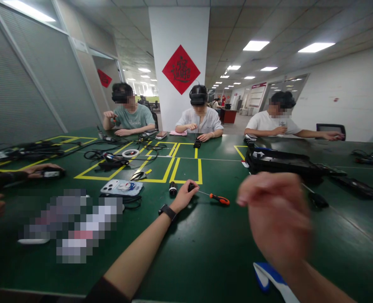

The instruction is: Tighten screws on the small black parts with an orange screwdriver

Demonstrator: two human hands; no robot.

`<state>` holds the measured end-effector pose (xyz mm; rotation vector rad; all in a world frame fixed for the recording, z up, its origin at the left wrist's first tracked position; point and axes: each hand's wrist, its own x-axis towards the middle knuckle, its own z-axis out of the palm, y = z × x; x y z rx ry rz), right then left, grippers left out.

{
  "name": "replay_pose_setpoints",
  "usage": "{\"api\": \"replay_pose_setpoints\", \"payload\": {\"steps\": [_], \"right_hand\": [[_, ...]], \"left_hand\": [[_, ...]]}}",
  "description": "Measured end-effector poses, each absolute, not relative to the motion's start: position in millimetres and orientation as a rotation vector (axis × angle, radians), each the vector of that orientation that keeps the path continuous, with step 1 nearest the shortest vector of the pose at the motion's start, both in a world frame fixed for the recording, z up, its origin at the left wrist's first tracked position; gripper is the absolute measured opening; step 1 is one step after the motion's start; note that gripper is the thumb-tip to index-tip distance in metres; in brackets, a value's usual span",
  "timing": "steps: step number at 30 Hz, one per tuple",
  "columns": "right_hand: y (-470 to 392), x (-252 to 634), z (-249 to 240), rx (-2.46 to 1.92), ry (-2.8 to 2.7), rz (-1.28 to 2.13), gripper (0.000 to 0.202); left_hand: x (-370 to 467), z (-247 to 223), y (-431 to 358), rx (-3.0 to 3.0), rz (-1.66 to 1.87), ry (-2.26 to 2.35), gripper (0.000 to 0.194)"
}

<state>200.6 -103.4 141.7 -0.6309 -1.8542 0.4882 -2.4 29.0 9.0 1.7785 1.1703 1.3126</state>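
Observation:
My left hand, with a dark band on its wrist, rests over the green table, its fingers closed round a small black part. Just right of it lies a screwdriver with an orange and black handle, its shaft pointing at that hand. A black cylindrical piece stands to the left of my fingers. My right hand is raised close to the camera at the right, blurred, with its fingers curled; anything in them is too smeared to make out.
A phone and two blurred-out items lie at the left. Cables spread over yellow tape outlines. An open black case stands at the right, a blue and white object near the front. Several people sit around; another person's hands reach in from the left.

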Motion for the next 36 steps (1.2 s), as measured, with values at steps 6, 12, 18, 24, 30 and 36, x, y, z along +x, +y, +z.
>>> {"api": "replay_pose_setpoints", "payload": {"steps": [6, 12, 18, 24, 30, 36], "right_hand": [[-4, 194, 49, -1.173, -2.050, 0.421, 0.024], [13, 210, 10, -1.170, -2.145, 0.349, 0.025], [11, 223, 18, -1.094, -2.183, 0.460, 0.017], [10, 221, 16, -1.087, -2.143, 0.474, 0.015], [10, 219, 17, -1.117, -2.172, 0.439, 0.016], [11, 218, 16, -1.073, -2.170, 0.436, 0.014]], "left_hand": [[-1, 12, 28, 1.756, 1.284, 1.185, 0.017], [0, 10, 31, 1.704, 1.268, 1.209, 0.020], [0, 8, 32, 1.697, 1.270, 1.215, 0.020], [0, 11, 31, 1.743, 1.285, 1.216, 0.017], [-1, 8, 34, 1.764, 1.270, 1.205, 0.016], [1, 8, 33, 1.801, 1.282, 1.214, 0.016]]}}
